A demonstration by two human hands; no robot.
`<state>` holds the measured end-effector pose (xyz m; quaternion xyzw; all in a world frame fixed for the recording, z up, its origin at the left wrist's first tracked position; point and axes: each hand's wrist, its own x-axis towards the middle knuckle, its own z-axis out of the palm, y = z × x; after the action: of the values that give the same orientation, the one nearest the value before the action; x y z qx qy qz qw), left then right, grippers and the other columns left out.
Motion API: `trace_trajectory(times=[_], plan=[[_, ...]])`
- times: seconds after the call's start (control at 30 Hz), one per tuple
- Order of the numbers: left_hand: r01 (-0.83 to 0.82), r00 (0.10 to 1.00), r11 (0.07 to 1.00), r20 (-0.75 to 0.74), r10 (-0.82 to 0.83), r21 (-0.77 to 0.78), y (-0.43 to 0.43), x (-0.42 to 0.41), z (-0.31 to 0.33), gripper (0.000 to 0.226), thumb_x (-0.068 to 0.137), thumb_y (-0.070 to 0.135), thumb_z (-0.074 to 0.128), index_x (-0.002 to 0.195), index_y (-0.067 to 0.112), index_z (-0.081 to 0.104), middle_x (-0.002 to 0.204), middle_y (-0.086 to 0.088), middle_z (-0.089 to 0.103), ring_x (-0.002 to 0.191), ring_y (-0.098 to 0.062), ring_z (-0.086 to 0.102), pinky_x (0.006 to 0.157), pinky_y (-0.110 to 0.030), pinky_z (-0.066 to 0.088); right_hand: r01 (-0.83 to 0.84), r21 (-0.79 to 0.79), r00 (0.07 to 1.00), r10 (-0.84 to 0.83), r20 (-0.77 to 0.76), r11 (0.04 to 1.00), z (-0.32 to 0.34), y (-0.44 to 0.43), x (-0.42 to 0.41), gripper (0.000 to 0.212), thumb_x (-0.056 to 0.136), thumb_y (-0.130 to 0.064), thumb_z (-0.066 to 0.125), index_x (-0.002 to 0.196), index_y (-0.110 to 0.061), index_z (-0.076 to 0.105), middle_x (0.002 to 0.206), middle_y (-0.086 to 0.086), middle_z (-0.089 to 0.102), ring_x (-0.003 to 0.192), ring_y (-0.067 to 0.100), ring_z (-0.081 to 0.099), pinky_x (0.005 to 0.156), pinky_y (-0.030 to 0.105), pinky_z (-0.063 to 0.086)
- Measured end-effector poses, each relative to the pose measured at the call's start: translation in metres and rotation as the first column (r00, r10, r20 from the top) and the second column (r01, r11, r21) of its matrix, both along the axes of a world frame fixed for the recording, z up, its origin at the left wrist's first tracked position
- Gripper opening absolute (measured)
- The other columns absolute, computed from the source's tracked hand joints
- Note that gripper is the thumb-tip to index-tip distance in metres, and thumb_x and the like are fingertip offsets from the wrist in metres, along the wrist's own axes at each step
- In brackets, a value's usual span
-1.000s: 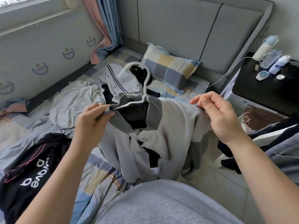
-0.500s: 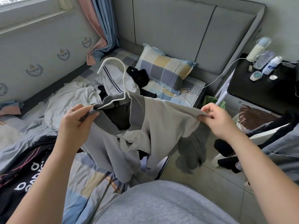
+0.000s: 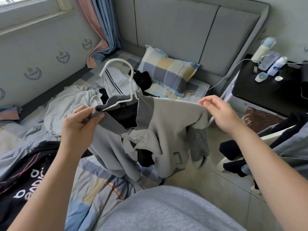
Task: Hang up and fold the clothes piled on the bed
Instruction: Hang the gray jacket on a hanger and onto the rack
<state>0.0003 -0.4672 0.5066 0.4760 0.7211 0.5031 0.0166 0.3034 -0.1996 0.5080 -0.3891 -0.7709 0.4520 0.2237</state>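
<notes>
Grey jacket (image 3: pixel 168 124) with darker ribbed collar, white hanger (image 3: pixel 126 80), yellow-blue-grey checked pillow (image 3: pixel 168 70)

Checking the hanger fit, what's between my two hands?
Head view: the grey jacket on the white hanger spans from left hand to right hand.
</notes>
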Motion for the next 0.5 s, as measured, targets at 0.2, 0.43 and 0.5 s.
trace_trajectory(times=[0.2, 0.43, 0.5], plan=[[0.054, 0.999, 0.998, 0.009, -0.053, -0.013, 0.015, 0.017, -0.006, 0.048, 0.086, 0.001, 0.074, 0.093, 0.047, 0.064, 0.075, 0.020, 0.053, 0.072, -0.003, 0.046, 0.066, -0.010, 0.035, -0.277, 0.027, 0.952, 0.271, 0.143, 0.961, 0.015, -0.033, -0.004, 0.017, 0.096, -0.045, 0.056, 0.093, -0.039, 0.071, 0.092, -0.022, 0.069, 0.088, -0.002, 0.060, 0.072, 0.005, 0.040], [0.170, 0.982, 0.976, 0.112, -0.155, -0.136, 0.043, 0.049, -0.005, 0.030, 0.083, 0.009, 0.080, 0.088, 0.037, 0.070, 0.084, 0.001, 0.063, 0.077, -0.022, 0.055, 0.069, -0.024, 0.046, -0.272, -0.054, 0.962, 0.273, 0.011, 0.961, 0.012, -0.056, 0.013, 0.026, 0.095, -0.047, 0.049, 0.095, -0.037, 0.073, 0.095, -0.017, 0.072, 0.092, -0.003, 0.063, 0.080, 0.008, 0.043], [0.198, 0.979, 0.967, 0.084, -0.186, -0.162, 0.050, 0.060, -0.003, 0.037, 0.082, 0.010, 0.081, 0.085, 0.043, 0.066, 0.080, 0.004, 0.061, 0.070, -0.016, 0.049, 0.064, -0.016, 0.039, -0.252, -0.025, 0.968, 0.252, 0.008, 0.968, 0.003, -0.060, 0.027, 0.027, 0.093, -0.052, 0.052, 0.091, -0.036, 0.073, 0.089, -0.002, 0.071, 0.083, 0.010, 0.063, 0.075, 0.011, 0.042]])
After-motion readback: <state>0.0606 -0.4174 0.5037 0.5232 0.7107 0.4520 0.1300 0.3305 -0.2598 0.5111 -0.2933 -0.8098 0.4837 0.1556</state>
